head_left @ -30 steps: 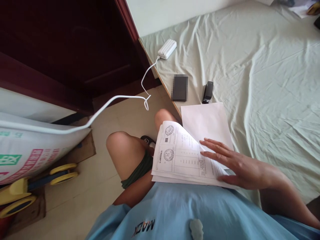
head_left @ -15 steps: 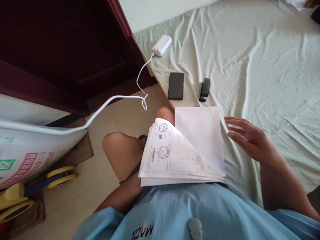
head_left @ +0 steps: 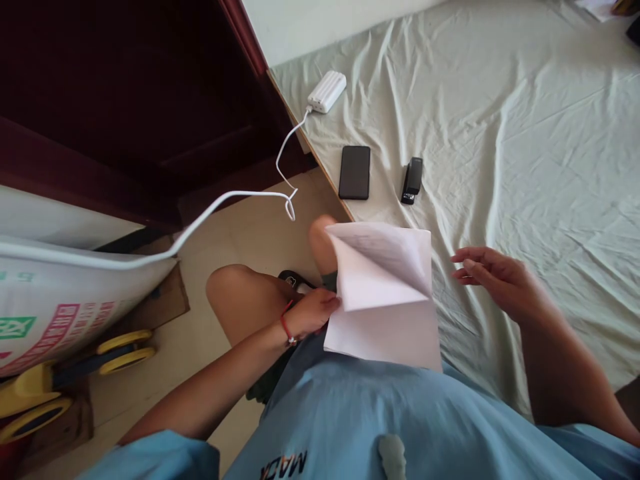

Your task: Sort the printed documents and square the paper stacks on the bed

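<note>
A sheaf of papers (head_left: 387, 337) rests on my lap at the edge of the cloth-covered surface. My left hand (head_left: 314, 312), with a red string bracelet at the wrist, is closed on the papers' left edge. The upper sheets (head_left: 367, 280) curl over, and faint print shows on the page beneath them. To the right of the papers, my right hand (head_left: 493, 275) hovers over the cloth with its fingers apart, holding nothing. A black stapler (head_left: 412, 180) and a dark smartphone (head_left: 355, 173) lie beyond the papers.
A white power bank (head_left: 327, 92) sits near the corner of the pale green cloth (head_left: 550, 153). Its white cable (head_left: 225, 195) runs left through the foreground. On the floor side are a large printed sack (head_left: 55, 293) and a yellow wheeled object (head_left: 125, 350).
My left hand has come into view from beneath the papers. The stamped pages have swung over to the right, leaving blank sides up. My right hand has shifted slightly, its fingers more bent.
</note>
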A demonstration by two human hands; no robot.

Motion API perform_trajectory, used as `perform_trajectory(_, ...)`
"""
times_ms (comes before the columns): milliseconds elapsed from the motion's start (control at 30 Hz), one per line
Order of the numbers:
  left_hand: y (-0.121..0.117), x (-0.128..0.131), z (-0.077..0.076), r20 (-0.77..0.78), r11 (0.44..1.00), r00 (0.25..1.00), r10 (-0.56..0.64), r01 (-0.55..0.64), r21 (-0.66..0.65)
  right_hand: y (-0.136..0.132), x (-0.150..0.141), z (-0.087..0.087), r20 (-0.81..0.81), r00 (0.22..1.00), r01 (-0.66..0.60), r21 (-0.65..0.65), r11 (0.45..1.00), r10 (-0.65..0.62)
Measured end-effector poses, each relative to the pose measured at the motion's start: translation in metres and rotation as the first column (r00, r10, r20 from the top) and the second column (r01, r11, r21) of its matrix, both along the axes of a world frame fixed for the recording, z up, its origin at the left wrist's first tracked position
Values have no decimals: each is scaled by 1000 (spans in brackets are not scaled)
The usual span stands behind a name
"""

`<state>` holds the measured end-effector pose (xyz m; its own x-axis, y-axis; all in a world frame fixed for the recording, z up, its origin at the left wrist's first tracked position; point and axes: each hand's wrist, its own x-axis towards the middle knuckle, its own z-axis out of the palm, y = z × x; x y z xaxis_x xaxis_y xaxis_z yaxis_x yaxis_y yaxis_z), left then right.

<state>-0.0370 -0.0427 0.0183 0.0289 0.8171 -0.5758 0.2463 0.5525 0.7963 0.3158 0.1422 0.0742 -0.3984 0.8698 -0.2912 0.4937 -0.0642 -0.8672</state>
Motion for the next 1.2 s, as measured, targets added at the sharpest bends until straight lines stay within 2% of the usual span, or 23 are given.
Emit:
perform_trajectory(100, 2, 10, 0, -11, 1000, 1000, -18, 18, -3, -1, 1, 1, 6, 999, 54, -113, 992, -53)
perform_trajectory(200, 4, 14, 7, -27, 989, 999, -20, 24, 146, -4, 5, 1, 73, 997, 26, -258, 966, -7)
perform_trajectory(300, 7, 20, 14, -4, 973, 999, -32, 32, 230, -9, 8, -5, 78, 995, -24, -341, 940, 54)
perform_trajectory(400, 13, 29, 20, 0, 954, 1000, -16, 15, 299, -11, 8, -14, 0, 1000, -15, -322, 946, 15)
perform_trajectory(533, 24, 39, 22, -11, 927, 1000, 18, -13, 375, -8, 4, -26, -122, 982, 105, -284, 953, -145)
perform_trajectory(633, 27, 45, 20, -20, 910, 999, 44, -31, 413, -5, 3, -26, -104, 970, 190, -238, 952, -220)
perform_trajectory(700, 27, 48, 18, -5, 903, 999, 50, -43, 426, -5, 4, -22, -93, 974, 180, -236, 955, -206)
perform_trajectory(767, 28, 53, 15, 36, 903, 999, 27, -40, 428, -6, 4, -18, -129, 978, 122, -293, 948, -166)
perform_trajectory(867, 31, 59, 6, 107, 912, 994, -38, -9, 409, -6, 3, -16, -198, 965, 73, -433, 898, -174)
perform_trajectory(967, 35, 63, -7, 125, 923, 987, -100, 45, 382, -5, -2, -19, -178, 951, 132, -507, 852, -253)
perform_trajectory(1033, 37, 63, -14, 94, 928, 990, -109, 68, 366, -3, -5, -19, -160, 944, 173, -500, 849, -287)
perform_trajectory(1100, 41, 61, -15, 73, 931, 995, -63, 33, 363, -1, -9, -18, -168, 938, 195, -468, 862, -303)
perform_trajectory(1200, 56, 58, -6, 129, 910, 987, 97, -141, 391, 1, -14, -13, -218, 936, 181, -380, 907, -278)
